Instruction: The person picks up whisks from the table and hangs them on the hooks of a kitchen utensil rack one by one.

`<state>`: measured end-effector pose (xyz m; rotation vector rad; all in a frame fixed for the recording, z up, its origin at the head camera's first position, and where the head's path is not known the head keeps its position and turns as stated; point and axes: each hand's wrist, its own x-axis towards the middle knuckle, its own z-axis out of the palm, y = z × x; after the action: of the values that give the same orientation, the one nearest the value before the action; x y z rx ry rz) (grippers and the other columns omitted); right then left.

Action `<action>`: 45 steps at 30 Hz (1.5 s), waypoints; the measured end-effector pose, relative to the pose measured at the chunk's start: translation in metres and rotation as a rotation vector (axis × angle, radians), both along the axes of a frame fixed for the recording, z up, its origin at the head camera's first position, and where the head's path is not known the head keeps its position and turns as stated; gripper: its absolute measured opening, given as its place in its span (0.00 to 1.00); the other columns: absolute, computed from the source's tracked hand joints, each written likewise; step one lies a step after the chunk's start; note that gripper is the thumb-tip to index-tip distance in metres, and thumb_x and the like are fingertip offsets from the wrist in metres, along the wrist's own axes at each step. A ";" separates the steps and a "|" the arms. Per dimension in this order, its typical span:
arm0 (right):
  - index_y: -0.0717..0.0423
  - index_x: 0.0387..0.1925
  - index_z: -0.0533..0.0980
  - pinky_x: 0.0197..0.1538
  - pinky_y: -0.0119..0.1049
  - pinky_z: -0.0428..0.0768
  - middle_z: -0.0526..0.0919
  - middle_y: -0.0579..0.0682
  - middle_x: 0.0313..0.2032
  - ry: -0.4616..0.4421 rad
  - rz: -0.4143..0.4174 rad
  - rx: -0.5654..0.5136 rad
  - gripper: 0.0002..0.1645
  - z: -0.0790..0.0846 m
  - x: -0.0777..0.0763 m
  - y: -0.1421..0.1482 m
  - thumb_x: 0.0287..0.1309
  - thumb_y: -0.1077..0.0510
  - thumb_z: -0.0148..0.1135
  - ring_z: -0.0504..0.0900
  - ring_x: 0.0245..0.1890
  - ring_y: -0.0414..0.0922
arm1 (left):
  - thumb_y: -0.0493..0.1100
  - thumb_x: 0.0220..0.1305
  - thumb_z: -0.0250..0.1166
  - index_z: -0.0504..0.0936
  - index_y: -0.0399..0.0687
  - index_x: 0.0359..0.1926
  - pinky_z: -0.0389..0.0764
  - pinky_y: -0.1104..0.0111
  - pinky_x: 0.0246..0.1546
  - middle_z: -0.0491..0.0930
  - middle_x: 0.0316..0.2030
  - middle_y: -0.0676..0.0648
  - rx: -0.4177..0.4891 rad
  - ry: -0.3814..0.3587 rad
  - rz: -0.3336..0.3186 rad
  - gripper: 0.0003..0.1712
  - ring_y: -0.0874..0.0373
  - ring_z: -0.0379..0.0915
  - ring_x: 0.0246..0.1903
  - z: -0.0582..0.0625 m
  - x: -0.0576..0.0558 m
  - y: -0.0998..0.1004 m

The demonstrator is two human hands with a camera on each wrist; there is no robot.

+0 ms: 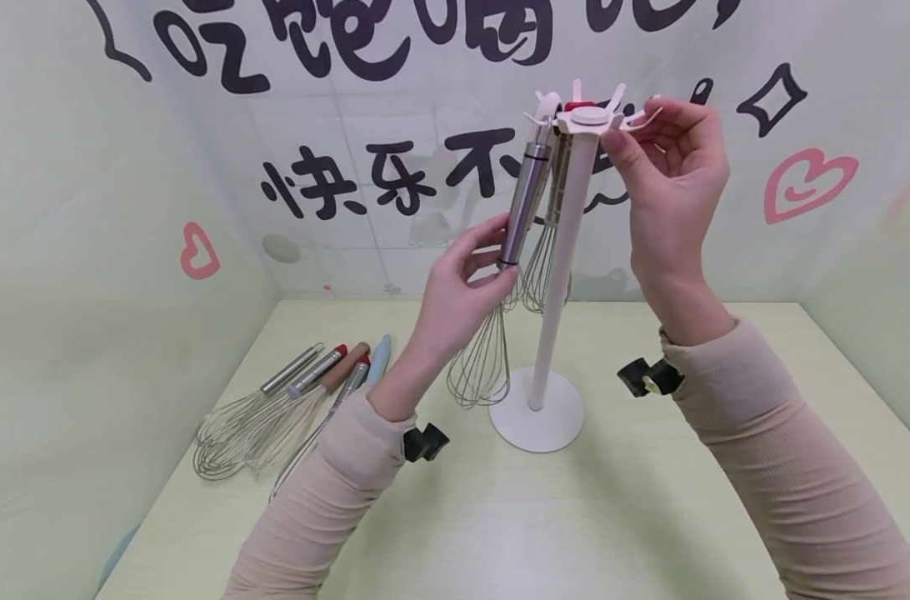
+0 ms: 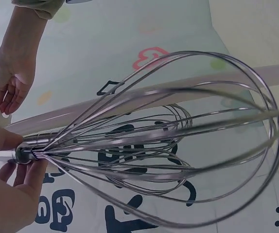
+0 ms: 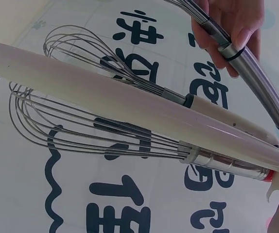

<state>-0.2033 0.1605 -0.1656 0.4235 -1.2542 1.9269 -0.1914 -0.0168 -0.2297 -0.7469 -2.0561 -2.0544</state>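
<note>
My left hand (image 1: 462, 279) grips a steel-handled whisk (image 1: 526, 200) low on its handle, with the wire loops hanging down. The handle's top end is right at the hooks of a white stand (image 1: 563, 267). At the stand's top, my right hand (image 1: 680, 179) pinches one of the curved hooks between thumb and fingers. Two other whisks hang behind the post: one has a cream handle (image 3: 232, 115), the other a metal handle (image 3: 229, 164) with a red end. Wire loops (image 2: 246, 204) of the held whisk fill much of the left wrist view.
Several more whisks (image 1: 293, 375) lie side by side on the table's left part, with steel, red-tipped, wooden and light blue handles. The stand's round base (image 1: 537, 433) rests on the pale table (image 1: 515, 525). A printed cloth (image 1: 395, 108) hangs behind.
</note>
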 end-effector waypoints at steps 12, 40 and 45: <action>0.62 0.38 0.78 0.44 0.28 0.77 0.78 0.50 0.34 -0.038 -0.005 -0.053 0.09 0.003 -0.002 0.009 0.54 0.71 0.63 0.75 0.37 0.43 | 0.27 0.59 0.59 0.68 0.36 0.63 0.81 0.68 0.54 0.74 0.55 0.36 -0.030 -0.036 -0.016 0.29 0.44 0.76 0.54 -0.009 -0.008 0.008; 0.66 0.53 0.76 0.51 0.26 0.77 0.80 0.49 0.39 -0.068 0.050 0.057 0.27 -0.001 -0.004 0.015 0.52 0.58 0.67 0.76 0.40 0.42 | 0.29 0.61 0.59 0.71 0.37 0.61 0.81 0.70 0.53 0.75 0.58 0.38 -0.116 -0.031 -0.003 0.26 0.47 0.77 0.55 -0.016 -0.010 0.006; 0.64 0.52 0.76 0.53 0.27 0.78 0.81 0.49 0.37 -0.057 0.082 0.068 0.27 -0.002 -0.005 0.016 0.50 0.56 0.66 0.77 0.39 0.43 | 0.30 0.61 0.59 0.72 0.38 0.61 0.81 0.70 0.52 0.75 0.58 0.40 -0.129 -0.037 0.014 0.25 0.48 0.77 0.54 -0.017 -0.010 0.004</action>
<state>-0.2086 0.1762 -0.1672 0.4642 -1.3613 1.9819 -0.2014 -0.0130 -0.2465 -0.7171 -2.2252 -1.9582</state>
